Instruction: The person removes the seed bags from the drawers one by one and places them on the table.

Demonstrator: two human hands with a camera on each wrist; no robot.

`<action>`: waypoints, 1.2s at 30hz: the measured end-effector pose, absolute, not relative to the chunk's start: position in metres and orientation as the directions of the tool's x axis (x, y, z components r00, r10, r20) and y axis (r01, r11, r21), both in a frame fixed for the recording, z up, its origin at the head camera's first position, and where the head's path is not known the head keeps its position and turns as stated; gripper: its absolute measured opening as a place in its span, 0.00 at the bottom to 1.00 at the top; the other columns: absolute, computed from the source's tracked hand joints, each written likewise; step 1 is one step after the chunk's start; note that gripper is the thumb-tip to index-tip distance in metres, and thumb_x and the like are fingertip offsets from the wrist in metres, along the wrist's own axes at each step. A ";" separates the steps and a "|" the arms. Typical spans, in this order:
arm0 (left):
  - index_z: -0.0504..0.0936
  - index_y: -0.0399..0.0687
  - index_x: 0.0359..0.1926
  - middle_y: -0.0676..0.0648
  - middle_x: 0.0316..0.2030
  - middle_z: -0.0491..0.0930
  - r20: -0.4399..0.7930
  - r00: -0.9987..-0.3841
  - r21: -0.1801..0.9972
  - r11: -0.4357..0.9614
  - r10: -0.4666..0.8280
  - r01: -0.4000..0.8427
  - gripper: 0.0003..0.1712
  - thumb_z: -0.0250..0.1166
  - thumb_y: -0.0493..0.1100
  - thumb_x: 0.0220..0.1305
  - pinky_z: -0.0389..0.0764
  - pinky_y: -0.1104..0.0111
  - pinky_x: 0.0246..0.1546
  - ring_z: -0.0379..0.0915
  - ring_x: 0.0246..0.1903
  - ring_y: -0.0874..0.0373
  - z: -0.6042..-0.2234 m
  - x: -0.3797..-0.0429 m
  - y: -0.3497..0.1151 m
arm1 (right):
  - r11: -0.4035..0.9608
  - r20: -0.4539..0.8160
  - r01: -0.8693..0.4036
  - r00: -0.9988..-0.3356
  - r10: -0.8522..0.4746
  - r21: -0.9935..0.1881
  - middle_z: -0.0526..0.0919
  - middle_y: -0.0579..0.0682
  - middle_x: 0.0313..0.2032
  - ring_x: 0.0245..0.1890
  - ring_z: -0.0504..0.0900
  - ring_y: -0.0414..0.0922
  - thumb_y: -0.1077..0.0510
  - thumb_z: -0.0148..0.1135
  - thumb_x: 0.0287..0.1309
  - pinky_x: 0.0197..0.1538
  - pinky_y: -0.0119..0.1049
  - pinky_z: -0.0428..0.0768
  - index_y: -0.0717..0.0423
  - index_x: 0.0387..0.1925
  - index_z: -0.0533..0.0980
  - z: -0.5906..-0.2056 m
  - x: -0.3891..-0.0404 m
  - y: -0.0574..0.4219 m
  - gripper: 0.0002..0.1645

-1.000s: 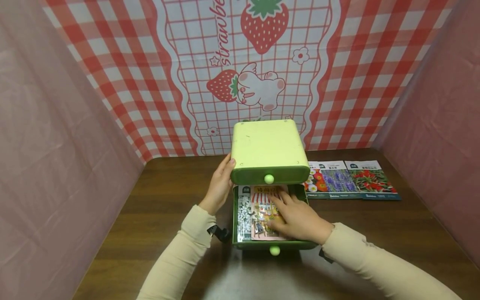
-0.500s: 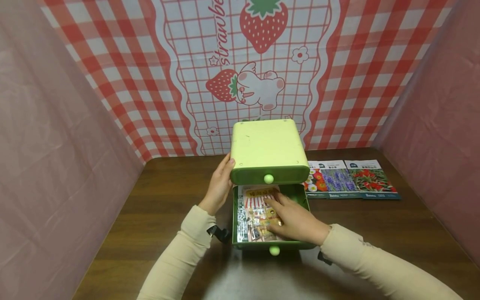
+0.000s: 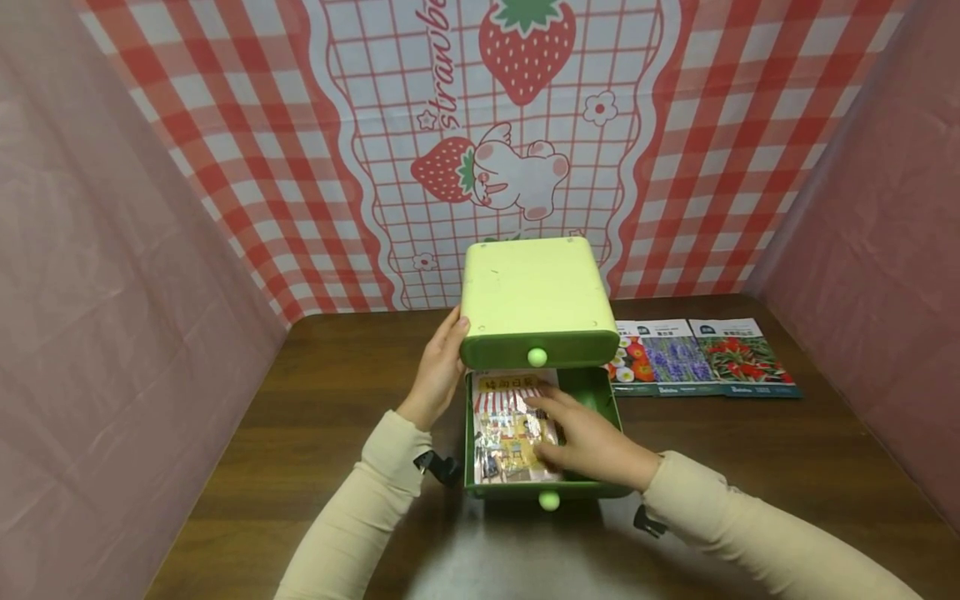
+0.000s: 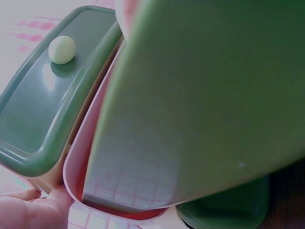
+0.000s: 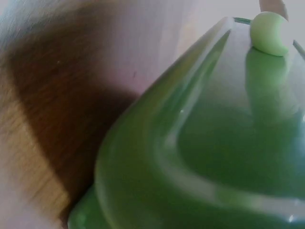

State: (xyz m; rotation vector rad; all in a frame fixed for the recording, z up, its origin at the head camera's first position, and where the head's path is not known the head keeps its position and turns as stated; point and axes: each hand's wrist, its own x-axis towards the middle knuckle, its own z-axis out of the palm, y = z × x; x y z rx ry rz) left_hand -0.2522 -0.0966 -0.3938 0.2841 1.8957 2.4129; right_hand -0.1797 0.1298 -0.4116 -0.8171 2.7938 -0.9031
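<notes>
A small two-drawer box (image 3: 534,287) with a pale yellow-green top stands on the table. Its upper drawer (image 3: 573,350) is closed; the lower drawer (image 3: 588,392) is pulled out. Inside the lower drawer a seed packet (image 3: 510,433) with a striped awning picture lies against the left wall, covering the packet below. My left hand (image 3: 438,371) rests against the box's left side, thumb near the front corner. With fingers spread, my right hand (image 3: 600,437) reaches into the lower drawer and touches the packet's right part. The left wrist view shows the upper drawer's round knob (image 4: 62,49).
To the right of the box, several flower seed packets lie overlapping on the brown table (image 3: 337,433), among them one with red flowers (image 3: 742,358) and one with purple flowers (image 3: 678,358). Behind stands a red-and-white checked cloth (image 3: 247,125); pink curtains (image 3: 862,250) hang at both sides.
The striped-awning packet has slid left under my right hand to the drawer's left wall, covering the white-flower packet. My left hand has stayed in place.
</notes>
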 end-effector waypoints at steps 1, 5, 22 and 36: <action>0.49 0.50 0.77 0.45 0.75 0.54 0.107 -0.981 0.968 -0.241 0.160 0.067 0.36 0.48 0.54 0.76 0.63 0.58 0.71 0.59 0.71 0.49 -0.394 -0.252 -0.097 | 0.671 0.076 -0.449 -0.858 -0.508 -0.590 0.62 0.67 0.70 0.55 0.79 0.59 0.55 0.68 0.57 0.54 0.52 0.80 0.59 0.69 0.66 -0.411 -0.179 0.130 0.40; 0.49 0.51 0.77 0.46 0.75 0.54 0.107 -0.981 0.969 -0.240 0.161 0.066 0.36 0.48 0.55 0.76 0.63 0.58 0.71 0.58 0.71 0.49 -0.394 -0.252 -0.097 | 0.603 0.048 -0.340 -0.893 -0.447 -0.722 0.64 0.67 0.69 0.61 0.74 0.63 0.56 0.66 0.61 0.58 0.53 0.79 0.62 0.70 0.63 -0.408 -0.180 0.132 0.39; 0.49 0.51 0.77 0.46 0.75 0.54 0.111 -0.980 0.966 -0.248 0.163 0.068 0.35 0.48 0.54 0.76 0.62 0.59 0.71 0.58 0.71 0.49 -0.395 -0.252 -0.096 | 0.304 -0.113 0.017 -0.947 -0.301 -0.953 0.72 0.76 0.59 0.51 0.82 0.56 0.65 0.55 0.66 0.49 0.40 0.85 0.79 0.67 0.56 -0.405 -0.190 0.136 0.35; 0.50 0.51 0.77 0.45 0.75 0.55 0.112 -0.982 0.965 -0.251 0.153 0.071 0.35 0.48 0.54 0.76 0.62 0.57 0.71 0.59 0.71 0.48 -0.397 -0.253 -0.096 | 0.294 -0.263 0.172 -0.915 -0.305 -0.940 0.83 0.65 0.42 0.33 0.80 0.40 0.67 0.56 0.63 0.41 0.38 0.86 0.79 0.61 0.65 -0.407 -0.187 0.130 0.28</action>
